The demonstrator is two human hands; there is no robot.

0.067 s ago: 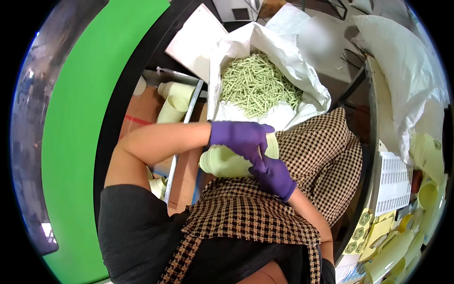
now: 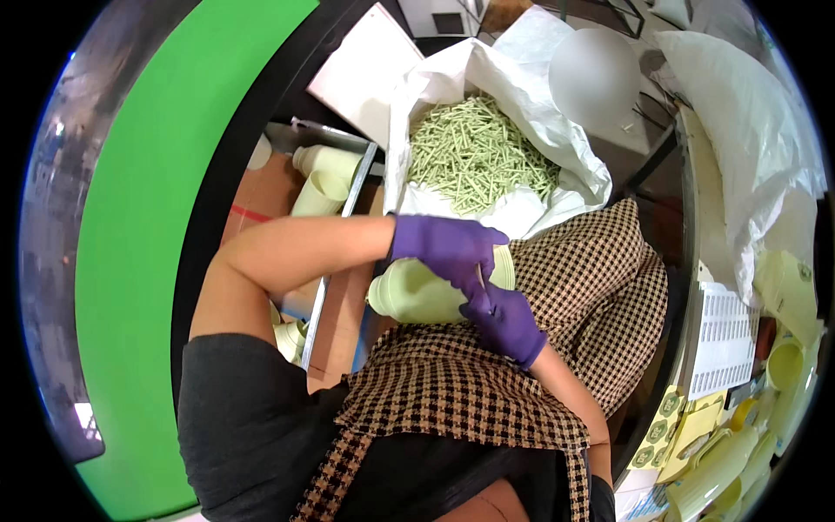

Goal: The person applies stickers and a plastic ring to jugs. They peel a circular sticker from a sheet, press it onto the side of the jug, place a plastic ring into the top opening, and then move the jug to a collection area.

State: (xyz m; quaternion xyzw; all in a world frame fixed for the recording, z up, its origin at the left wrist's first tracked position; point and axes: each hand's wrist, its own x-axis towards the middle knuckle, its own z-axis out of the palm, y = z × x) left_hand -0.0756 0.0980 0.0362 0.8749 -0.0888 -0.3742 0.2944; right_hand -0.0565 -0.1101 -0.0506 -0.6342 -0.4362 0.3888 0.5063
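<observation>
A pale green plastic bottle (image 2: 409, 294) lies on its side across my lap, its narrower end toward the left. My left hand (image 2: 444, 248), in a purple glove, reaches over the top of it with bent fingers, its thumb by the wide end. My right hand (image 2: 506, 326), also gloved in purple, presses against the bottle's near side. The fingertips of both hands meet at the wide end, where a thin brownish strip shows between them; I cannot make out what it is. The hands cover part of the bottle.
Beyond my lap stands a white sack (image 2: 583, 187) of short pale green sticks (image 2: 478, 152). A metal-edged box (image 2: 348, 204) at left holds more pale green bottles (image 2: 323, 191). A green surface (image 2: 139, 217) curves along the far left. At right are a white slotted panel (image 2: 724, 344) and more containers (image 2: 787, 361).
</observation>
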